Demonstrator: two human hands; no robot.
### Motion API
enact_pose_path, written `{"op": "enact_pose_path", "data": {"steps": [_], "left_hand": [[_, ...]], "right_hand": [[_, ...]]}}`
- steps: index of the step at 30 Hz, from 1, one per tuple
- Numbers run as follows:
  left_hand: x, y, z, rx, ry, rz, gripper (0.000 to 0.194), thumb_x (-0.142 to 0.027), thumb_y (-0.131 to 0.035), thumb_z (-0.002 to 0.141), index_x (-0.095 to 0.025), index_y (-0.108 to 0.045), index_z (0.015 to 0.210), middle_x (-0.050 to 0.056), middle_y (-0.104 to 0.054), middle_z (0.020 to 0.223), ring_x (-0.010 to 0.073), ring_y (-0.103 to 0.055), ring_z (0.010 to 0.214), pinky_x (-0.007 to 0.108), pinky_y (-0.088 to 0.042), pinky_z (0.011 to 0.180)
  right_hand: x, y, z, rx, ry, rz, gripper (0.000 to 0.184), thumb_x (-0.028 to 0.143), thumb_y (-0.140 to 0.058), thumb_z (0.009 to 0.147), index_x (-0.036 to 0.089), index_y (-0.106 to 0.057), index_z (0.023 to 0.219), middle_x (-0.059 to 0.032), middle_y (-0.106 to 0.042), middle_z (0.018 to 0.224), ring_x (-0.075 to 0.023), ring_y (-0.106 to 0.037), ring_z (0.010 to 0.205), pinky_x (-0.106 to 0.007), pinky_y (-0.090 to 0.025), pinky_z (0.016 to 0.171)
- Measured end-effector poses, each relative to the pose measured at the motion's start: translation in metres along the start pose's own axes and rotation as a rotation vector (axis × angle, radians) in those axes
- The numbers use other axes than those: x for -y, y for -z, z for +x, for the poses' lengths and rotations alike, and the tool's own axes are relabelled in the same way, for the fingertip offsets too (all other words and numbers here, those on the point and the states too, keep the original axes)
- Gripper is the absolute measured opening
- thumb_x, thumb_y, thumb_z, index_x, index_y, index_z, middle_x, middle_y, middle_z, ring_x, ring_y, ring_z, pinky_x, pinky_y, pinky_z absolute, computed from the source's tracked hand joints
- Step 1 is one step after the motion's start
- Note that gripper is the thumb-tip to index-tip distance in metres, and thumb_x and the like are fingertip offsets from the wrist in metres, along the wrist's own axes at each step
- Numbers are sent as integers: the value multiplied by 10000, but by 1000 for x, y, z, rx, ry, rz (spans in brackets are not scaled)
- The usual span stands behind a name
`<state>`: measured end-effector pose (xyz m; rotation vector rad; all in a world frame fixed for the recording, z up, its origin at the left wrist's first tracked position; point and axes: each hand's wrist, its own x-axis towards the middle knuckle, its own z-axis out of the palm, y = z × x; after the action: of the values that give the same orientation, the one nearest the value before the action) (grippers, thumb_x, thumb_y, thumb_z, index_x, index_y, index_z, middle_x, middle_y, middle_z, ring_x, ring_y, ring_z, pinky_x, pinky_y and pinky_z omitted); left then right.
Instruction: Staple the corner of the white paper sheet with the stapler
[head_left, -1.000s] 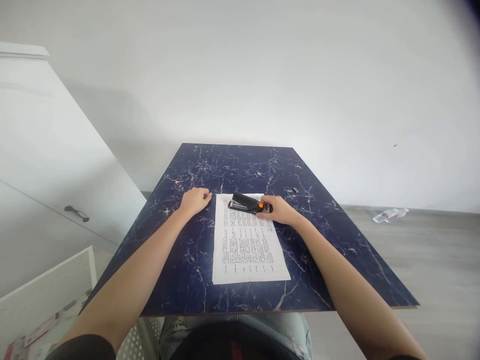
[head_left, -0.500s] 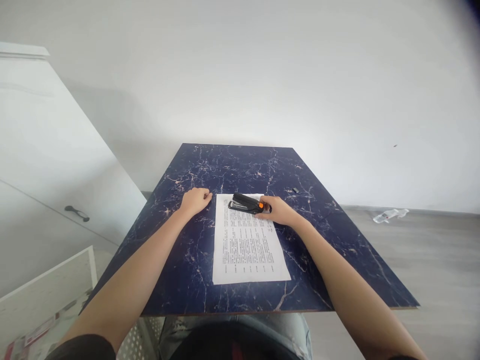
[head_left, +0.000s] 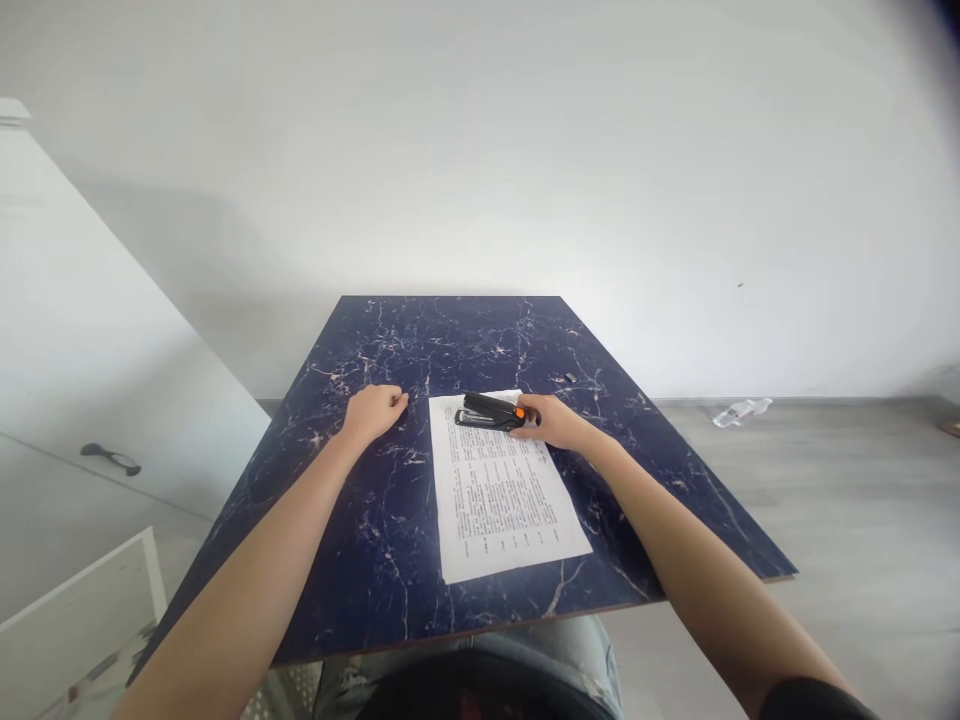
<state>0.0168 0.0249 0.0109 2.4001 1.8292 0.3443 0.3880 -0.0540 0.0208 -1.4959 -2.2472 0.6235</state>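
Note:
A black stapler (head_left: 489, 410) with an orange patch lies over the top part of a printed sheet of paper (head_left: 510, 500). My right hand (head_left: 553, 420) grips the stapler's right end between thumb and fingers; its other end points left. My left hand (head_left: 375, 408) rests on the table to the left of the paper, apart from it, with the fingers curled in. Whether anything is inside those curled fingers is hidden. The dark blue, marble-patterned table (head_left: 435, 330) carries all of this.
Past my right hand, a small dark piece (head_left: 569, 378) lies on the table. A white cabinet (head_left: 90, 300) with a dark handle (head_left: 110, 459) stands at left, above a white-framed box (head_left: 82, 590). A clear plastic wrapper or bottle (head_left: 741, 412) lies on the floor at right.
My head view has turned a little to the right, so the surroundings have shifted left. My right hand keeps its hold on the stapler, and my left hand stays curled on the table.

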Motion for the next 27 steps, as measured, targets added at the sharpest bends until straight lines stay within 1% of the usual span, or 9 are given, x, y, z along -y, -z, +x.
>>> {"op": "enact_pose_path", "data": {"steps": [3,6,8,12,15,18,23,27], "left_hand": [[1,-2,1,0,-5,-1,413,-472,-472,985,-229,-585,671,54,-703,733,244,-672,747,286,-367,632],[2,-3,1,-10,-10,6,411,-470,-474,980,-230,-584,665,56,-686,716,251,-665,729,293,-368,632],[2,-3,1,-13,-13,9,411,-462,-479,978,-228,-590,659,58,-677,703,250,-664,724,296,-380,642],[2,-3,1,-9,-4,-2,403,-453,-485,977,-225,-616,672,59,-678,693,239,-663,724,292,-402,667],[2,-3,1,-9,-5,-4,395,-448,-486,975,-223,-609,674,57,-678,697,237,-659,715,292,-397,658],[1,-3,1,-15,-8,-4,392,-444,-491,969,-219,-576,659,56,-676,706,241,-655,712,295,-378,641],[1,-3,0,-11,-3,-8,389,-451,-477,968,-222,-554,663,51,-670,703,241,-641,694,299,-358,632],[4,-3,0,-5,-11,-13,388,-454,-469,970,-225,-556,668,51,-676,701,236,-635,681,300,-361,633]], "right_hand": [[-7,6,-14,-2,-32,-8,322,495,-741,813,225,-567,844,2,-605,789,-183,-537,707,-310,-374,666],[-22,18,-42,-25,-86,-17,328,508,-738,819,222,-582,856,-2,-618,789,-191,-553,711,-315,-386,673],[-37,30,-66,-32,-151,-27,342,532,-736,822,222,-603,880,-11,-635,795,-206,-572,717,-325,-399,673],[-74,53,-116,-90,-289,-61,376,577,-747,800,232,-629,891,-27,-648,773,-239,-594,711,-351,-422,656],[-94,62,-142,-144,-350,-77,388,594,-737,799,243,-645,936,-36,-649,770,-260,-606,714,-376,-440,655],[-104,65,-152,-172,-356,-75,390,593,-729,801,243,-644,951,-38,-645,776,-264,-607,727,-387,-449,666],[-106,65,-148,-175,-333,-73,385,581,-741,797,237,-616,917,-17,-605,757,-248,-583,725,-377,-434,669],[-106,62,-146,-213,-310,-18,399,611,-718,818,239,-621,924,-16,-599,770,-240,-573,726,-376,-442,667]]}}
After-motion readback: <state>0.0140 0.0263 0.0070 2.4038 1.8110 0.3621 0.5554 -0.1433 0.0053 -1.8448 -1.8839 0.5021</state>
